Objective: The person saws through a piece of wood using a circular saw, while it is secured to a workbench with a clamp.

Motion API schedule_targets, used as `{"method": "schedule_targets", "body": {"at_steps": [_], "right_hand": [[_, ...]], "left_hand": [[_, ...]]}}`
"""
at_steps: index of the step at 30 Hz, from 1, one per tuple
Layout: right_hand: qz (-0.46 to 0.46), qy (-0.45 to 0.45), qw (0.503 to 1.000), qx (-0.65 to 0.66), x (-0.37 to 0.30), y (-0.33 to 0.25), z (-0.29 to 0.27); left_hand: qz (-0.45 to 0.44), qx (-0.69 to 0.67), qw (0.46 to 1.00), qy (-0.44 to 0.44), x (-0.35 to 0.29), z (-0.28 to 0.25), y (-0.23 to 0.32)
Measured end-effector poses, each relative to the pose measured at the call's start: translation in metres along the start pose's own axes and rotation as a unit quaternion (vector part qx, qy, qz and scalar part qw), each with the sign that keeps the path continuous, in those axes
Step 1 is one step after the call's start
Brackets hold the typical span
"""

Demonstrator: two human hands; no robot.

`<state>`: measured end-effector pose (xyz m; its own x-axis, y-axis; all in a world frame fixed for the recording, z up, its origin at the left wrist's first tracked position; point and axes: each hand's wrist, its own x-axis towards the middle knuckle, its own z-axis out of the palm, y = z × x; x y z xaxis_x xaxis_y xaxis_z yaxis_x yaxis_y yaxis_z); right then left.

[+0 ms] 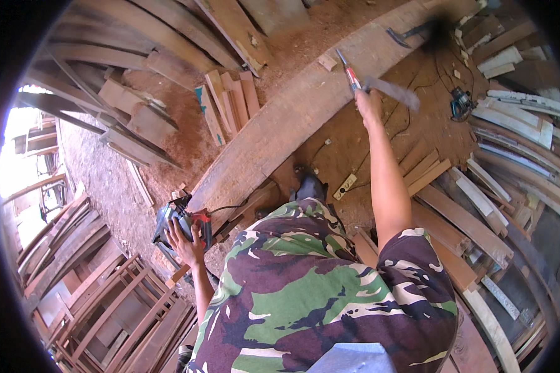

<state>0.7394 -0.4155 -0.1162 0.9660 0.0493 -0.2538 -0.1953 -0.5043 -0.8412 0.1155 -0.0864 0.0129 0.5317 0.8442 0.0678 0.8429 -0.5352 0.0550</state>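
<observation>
My left hand (183, 242) lies with spread fingers on a dark blue-black and red power tool (165, 224), which looks like an electric planer, at the near end of the long plank. Out to the right, my right hand (368, 104) is closed around a slim tool with a red handle and thin metal shaft (352, 76), pointing up and left over the plank. A flat grey piece (393, 93), smeared by motion, juts out beside that hand; its kind is unclear. Under the tool runs the wide wooden plank (280, 121). A small wood block (327, 61) rests on it.
A hammer (410, 34) lies at the plank's far end. A blue-green power tool (461, 104) and a socket strip (345, 186) are on the dusty floor, with cords between. Short boards (233, 102) lean beyond the plank. Stacked timber (93, 280) fills both sides.
</observation>
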Motion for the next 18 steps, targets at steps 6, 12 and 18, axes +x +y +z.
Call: {"method": "schedule_targets", "body": {"at_steps": [6, 12, 18], "right_hand": [[-0.148, 0.093, 0.959, -0.222, 0.028, -0.04, 0.044], [-0.123, -0.102, 0.964, -0.214, 0.068, 0.005, 0.019], [-0.027, -0.054, 0.997, 0.045, -0.111, -0.054, 0.051]], "left_hand": [[-0.052, -0.012, 0.999, 0.009, -0.016, -0.007, -0.013], [-0.066, -0.062, 0.995, 0.042, 0.002, -0.023, 0.02], [-0.167, -0.027, 0.985, 0.026, -0.049, -0.041, 0.015]]}}
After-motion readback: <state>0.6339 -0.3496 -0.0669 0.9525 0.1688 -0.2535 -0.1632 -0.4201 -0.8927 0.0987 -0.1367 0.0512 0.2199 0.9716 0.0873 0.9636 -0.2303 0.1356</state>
